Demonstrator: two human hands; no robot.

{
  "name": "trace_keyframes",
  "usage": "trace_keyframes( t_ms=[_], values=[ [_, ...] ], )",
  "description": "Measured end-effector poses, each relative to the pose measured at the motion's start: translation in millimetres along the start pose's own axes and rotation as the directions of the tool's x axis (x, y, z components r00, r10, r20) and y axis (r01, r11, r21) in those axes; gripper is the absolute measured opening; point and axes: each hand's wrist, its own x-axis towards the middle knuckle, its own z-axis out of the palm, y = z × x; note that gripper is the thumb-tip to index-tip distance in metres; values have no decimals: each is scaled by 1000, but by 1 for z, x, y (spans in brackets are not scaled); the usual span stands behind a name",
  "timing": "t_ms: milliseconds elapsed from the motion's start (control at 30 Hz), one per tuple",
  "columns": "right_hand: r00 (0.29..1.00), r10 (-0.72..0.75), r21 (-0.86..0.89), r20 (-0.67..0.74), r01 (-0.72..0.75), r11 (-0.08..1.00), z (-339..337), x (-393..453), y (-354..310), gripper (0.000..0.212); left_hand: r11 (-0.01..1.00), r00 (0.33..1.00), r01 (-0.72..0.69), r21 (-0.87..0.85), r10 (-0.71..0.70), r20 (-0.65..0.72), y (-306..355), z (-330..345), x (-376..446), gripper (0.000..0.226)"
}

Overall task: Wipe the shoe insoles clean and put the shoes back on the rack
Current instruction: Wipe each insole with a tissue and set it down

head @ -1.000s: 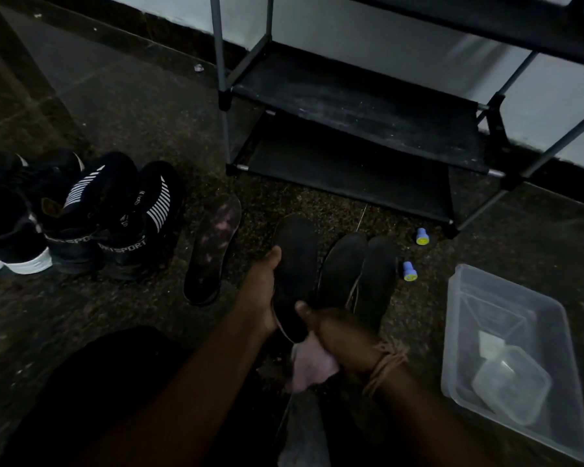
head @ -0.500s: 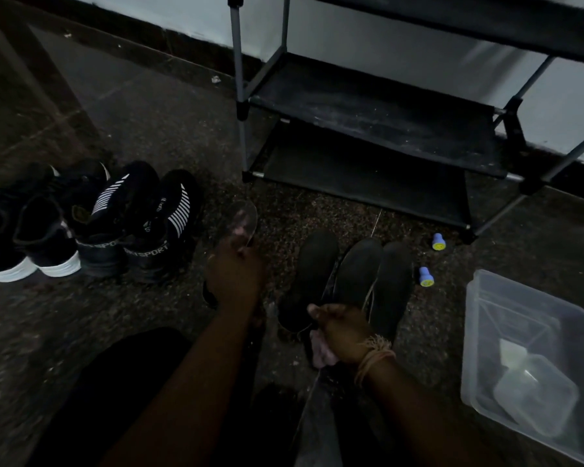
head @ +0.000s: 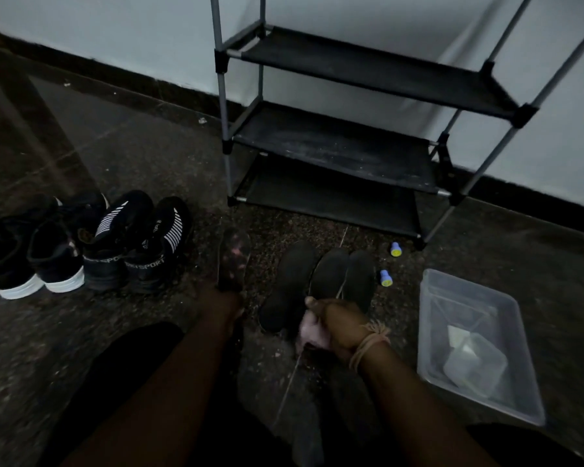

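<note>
Your left hand (head: 225,303) grips one pink-stained dark insole (head: 232,261); your right hand (head: 334,323) clutches one pink cloth (head: 312,333). Three dark foam insoles (head: 327,274) lie beside it, and four black shoes (head: 91,244) stand left.

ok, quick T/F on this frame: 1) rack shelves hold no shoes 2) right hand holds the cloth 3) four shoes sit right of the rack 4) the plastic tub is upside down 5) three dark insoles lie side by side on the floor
1) True: no shoes on any visible shelf of the rack.
2) True: the right hand grips the pink cloth.
3) False: the shoes stand in a row on the floor to the left of the rack.
4) False: the clear plastic tub sits open side up, with a smaller container inside.
5) True: the three dark insoles lie together ahead of the right hand; a fourth, the spotted insole, is at the left hand.
</note>
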Motion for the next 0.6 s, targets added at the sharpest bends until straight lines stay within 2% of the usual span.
trace_keyframes(
  t_ms=[33,100,167,233,300,367,400,433,500,533,600],
  values=[
    [1000,8,107,3,-9,994,-2,-6,0,26,991,998,-5,-137,14,69,8,-2,-20,27],
    [1000,-11,388,27,0,922,-5,-21,-5,6,922,982,90,-377,-19,187,8,0,-41,36],
    [989,-102,565,110,22,825,-12,-37,-13,18,871,962,129,-474,7,275,10,3,-70,34],
    [971,-196,630,139,66,774,-18,-54,-17,22,824,938,167,-542,37,345,5,2,-89,26],
    [967,-230,658,112,101,746,-18,-66,-17,21,816,884,202,-542,87,460,5,-3,-111,25],
    [964,-266,564,12,213,798,-15,-77,-9,15,833,822,200,-516,144,551,1,-7,-128,30],
    [943,-324,442,-71,321,838,-14,-83,-5,11,833,788,202,-514,174,591,0,-9,-138,35],
    [893,-420,256,-163,449,856,-12,-89,-2,10,835,756,197,-514,205,622,-3,-11,-143,40],
    [727,-641,-91,-245,641,762,-7,-102,3,14,831,705,196,-520,249,664,-8,-13,-151,49],
    [654,-717,-189,-241,693,695,-3,-110,3,13,833,683,198,-517,261,682,-11,-14,-154,51],
    [559,-806,-339,-195,733,590,5,-120,4,13,825,633,204,-528,300,714,-17,-14,-159,50]
  ],
)
